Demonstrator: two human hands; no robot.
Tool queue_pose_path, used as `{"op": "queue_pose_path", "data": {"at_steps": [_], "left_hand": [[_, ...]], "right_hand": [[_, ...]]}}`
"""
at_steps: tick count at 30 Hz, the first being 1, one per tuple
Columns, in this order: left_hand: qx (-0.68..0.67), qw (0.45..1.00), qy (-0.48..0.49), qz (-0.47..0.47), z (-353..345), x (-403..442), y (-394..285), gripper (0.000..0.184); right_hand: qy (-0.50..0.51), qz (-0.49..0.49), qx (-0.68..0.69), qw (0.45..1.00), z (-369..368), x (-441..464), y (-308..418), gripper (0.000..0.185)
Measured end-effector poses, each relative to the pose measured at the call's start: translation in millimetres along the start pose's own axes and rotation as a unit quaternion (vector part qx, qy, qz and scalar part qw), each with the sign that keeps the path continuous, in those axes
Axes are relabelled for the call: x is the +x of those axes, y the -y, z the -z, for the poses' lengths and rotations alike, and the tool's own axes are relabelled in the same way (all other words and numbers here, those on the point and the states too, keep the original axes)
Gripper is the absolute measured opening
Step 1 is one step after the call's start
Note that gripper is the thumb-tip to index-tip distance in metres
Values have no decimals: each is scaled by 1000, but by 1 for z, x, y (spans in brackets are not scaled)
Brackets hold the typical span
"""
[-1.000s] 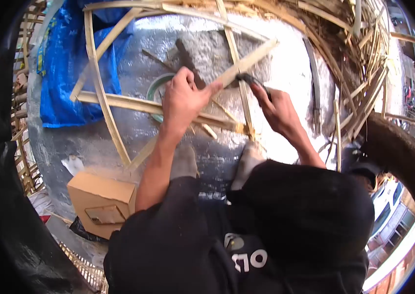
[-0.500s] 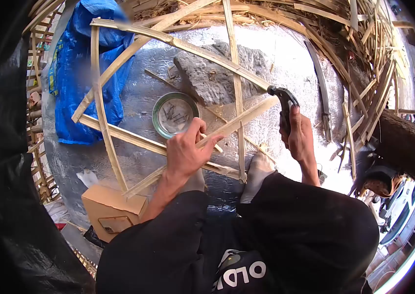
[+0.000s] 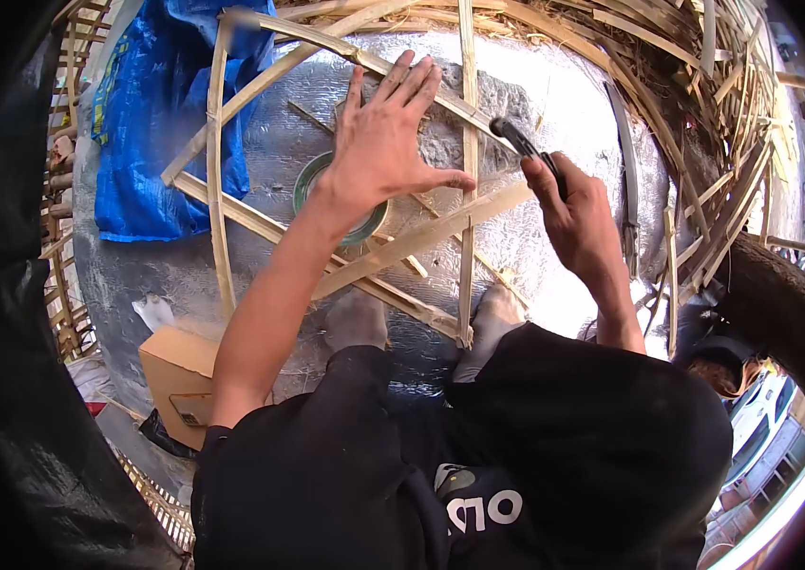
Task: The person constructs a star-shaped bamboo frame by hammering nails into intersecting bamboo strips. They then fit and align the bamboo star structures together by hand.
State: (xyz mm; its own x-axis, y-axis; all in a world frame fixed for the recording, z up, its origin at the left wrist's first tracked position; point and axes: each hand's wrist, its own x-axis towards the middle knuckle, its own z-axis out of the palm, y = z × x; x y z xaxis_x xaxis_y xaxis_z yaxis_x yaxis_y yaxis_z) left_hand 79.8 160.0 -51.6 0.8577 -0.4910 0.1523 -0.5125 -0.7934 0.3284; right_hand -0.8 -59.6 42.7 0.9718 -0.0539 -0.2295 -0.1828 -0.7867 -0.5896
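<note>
My left hand [image 3: 385, 147] is spread open, palm down, over a green-rimmed bowl [image 3: 365, 229] and a rough grey stone [image 3: 505, 99]. Its fingertips reach the upper strip of a star-like frame of split bamboo [image 3: 265, 228]; whether they press on it I cannot tell. The thumb lies by the upright bamboo strip [image 3: 469, 85]. In my right hand [image 3: 575, 211] is a black claw hammer [image 3: 521, 141], its head beside the right corner of the frame. A slanting bamboo strip [image 3: 421, 239] crosses below my left hand. Most of the bowl is hidden.
A blue plastic sack [image 3: 160, 142] lies at left, a cardboard box [image 3: 170, 370] at lower left. On the right are a long dark blade [image 3: 625, 161], piled bamboo strips [image 3: 744, 180] and a thick log [image 3: 792, 285]. My feet [image 3: 357, 318] rest on the silvery sheet [image 3: 184, 294].
My left hand has let go of the slanting bamboo strip and moved up and forward, fingers spread. The hammer has shifted slightly left and tilted; my right hand still grips it.
</note>
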Motion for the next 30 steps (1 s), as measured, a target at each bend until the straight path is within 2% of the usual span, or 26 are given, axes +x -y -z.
{"op": "queue_pose_path", "data": {"at_steps": [2,5,6,8,11,12,14,15,16,18,19,20,23,24,26,27,28,30], "left_hand": [[-15,1000,-10,12,-1,1,-1,139],[-15,1000,-7,17,-2,0,-1,134],[-21,999,-3,24,-4,-2,-3,134],[-36,999,-10,35,-6,0,-1,133],[-69,997,-18,43,-8,0,0,131],[-71,996,-27,35,-8,-2,1,131],[-81,996,-32,27,-10,-6,-2,130],[-80,996,-36,31,-10,-3,-2,130],[-75,996,-36,40,-11,-1,0,131],[-66,997,-32,26,-11,-5,4,131],[-70,996,-31,40,-9,-3,4,131],[-78,995,-28,46,-8,-1,0,130],[-75,996,-32,42,-14,-4,1,131],[-72,996,-38,37,-14,-4,1,132],[-76,996,-35,30,-13,-2,-5,131],[-69,996,-38,35,-12,2,-3,130],[-63,997,-28,42,-11,-1,0,130],[-77,996,-27,43,-13,-5,2,129]], "right_hand": [[-5,23,-8,1000,12,9,14,52],[-9,179,-18,984,18,27,19,49],[52,139,-55,987,12,37,11,48],[109,174,-254,945,8,49,4,48],[63,367,-186,909,17,40,-7,54],[67,366,-189,909,14,47,-11,54],[100,180,-277,939,7,57,-14,53],[104,155,-269,945,9,50,-2,53],[46,281,-236,929,10,41,2,55],[54,272,-213,937,4,37,-5,56],[59,180,-292,938,-2,48,-10,55],[96,93,-248,960,4,50,-6,54],[48,236,-139,961,11,45,-12,53],[68,220,-164,959,9,49,-10,52],[145,100,-220,960,7,54,-3,52],[126,181,-236,946,7,54,-9,54],[66,262,-142,952,4,52,-13,57],[109,123,-127,978,3,58,-10,58]]}}
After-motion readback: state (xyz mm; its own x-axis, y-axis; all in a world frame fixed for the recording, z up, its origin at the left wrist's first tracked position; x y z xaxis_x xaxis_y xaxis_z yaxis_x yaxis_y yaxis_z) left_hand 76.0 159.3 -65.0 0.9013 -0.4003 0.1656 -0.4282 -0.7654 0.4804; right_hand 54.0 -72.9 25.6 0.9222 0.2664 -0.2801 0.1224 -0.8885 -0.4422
